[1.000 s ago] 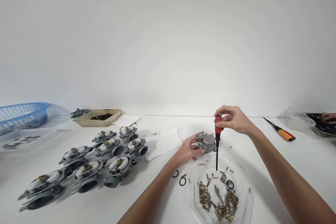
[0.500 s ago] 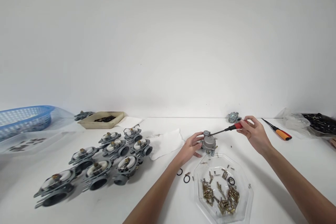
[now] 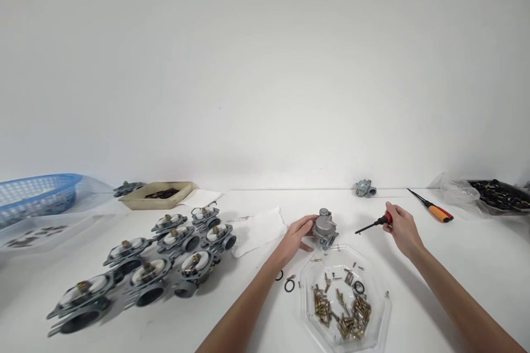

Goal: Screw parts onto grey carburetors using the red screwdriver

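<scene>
From my head I look down at the white table (image 3: 464, 292). My left hand (image 3: 295, 240) is closed around a small gray carburetor (image 3: 325, 229), and it holds the carburetor just above the back edge of a clear eight-sided tray (image 3: 304, 281). My right hand (image 3: 403, 229) is closed on a red-handled screwdriver (image 3: 383, 222). Its thin black tip points at the carburetor but does not touch it.

Inside the tray lies a pile of loose brass screws (image 3: 342, 309). Just left of the tray are two black rubber rings (image 3: 289, 285). Farther left of the tray, eight carburetors (image 3: 176, 237) sit in a group, with their white middles showing. Behind the tray is one more small gray part (image 3: 365, 188), and an orange-handled screwdriver (image 3: 439, 212) lies past it to the right.

The carburetor in my hand has a round gray cap on top, and the eight in the group show no such cap. So this one looks further along than they do. The many loose screws look unused so far. I cannot tell if any screw on this carburetor is loose.
</scene>
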A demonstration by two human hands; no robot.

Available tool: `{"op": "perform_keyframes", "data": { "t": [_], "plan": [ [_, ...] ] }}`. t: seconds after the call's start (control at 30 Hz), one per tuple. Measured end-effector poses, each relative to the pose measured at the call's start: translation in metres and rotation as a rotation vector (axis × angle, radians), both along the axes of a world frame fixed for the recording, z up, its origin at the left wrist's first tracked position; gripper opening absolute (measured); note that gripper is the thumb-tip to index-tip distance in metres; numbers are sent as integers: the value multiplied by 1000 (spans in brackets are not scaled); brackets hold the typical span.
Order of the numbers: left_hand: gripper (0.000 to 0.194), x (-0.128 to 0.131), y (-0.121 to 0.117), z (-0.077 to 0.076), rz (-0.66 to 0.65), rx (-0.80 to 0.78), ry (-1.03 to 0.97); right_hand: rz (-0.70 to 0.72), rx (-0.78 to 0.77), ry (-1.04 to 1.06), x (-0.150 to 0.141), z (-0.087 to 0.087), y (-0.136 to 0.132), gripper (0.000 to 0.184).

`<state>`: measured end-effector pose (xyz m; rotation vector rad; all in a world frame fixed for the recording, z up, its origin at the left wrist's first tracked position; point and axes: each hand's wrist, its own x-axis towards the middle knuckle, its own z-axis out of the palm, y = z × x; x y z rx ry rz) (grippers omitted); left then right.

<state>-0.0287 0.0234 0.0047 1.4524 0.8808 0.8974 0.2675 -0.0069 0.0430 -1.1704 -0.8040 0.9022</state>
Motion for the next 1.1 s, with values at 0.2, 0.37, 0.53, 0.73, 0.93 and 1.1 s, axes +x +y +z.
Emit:
{"op": "perform_keyframes", "data": {
  "t": [0.2,0.37,0.53,0.73,0.93,1.1],
  "plan": [
    [61,-3,-1,-2,-56,58,29,-9,-91,43,-1,-5,3,54],
    [61,-3,3,-7,-48,76,47,88,-119,56,0,-9,3,53],
    [63,-3,3,-10,-60,73,37,142,-93,107,-1,-12,2,52],
    [64,-5,4,-9,-71,51,28,146,-77,131,-4,-18,4,52],
    [62,-4,4,-9,-83,53,23,133,-77,126,-9,-20,4,51],
    [60,-4,3,-8,-78,72,52,135,-82,131,-10,-15,0,49]
  ]
}}
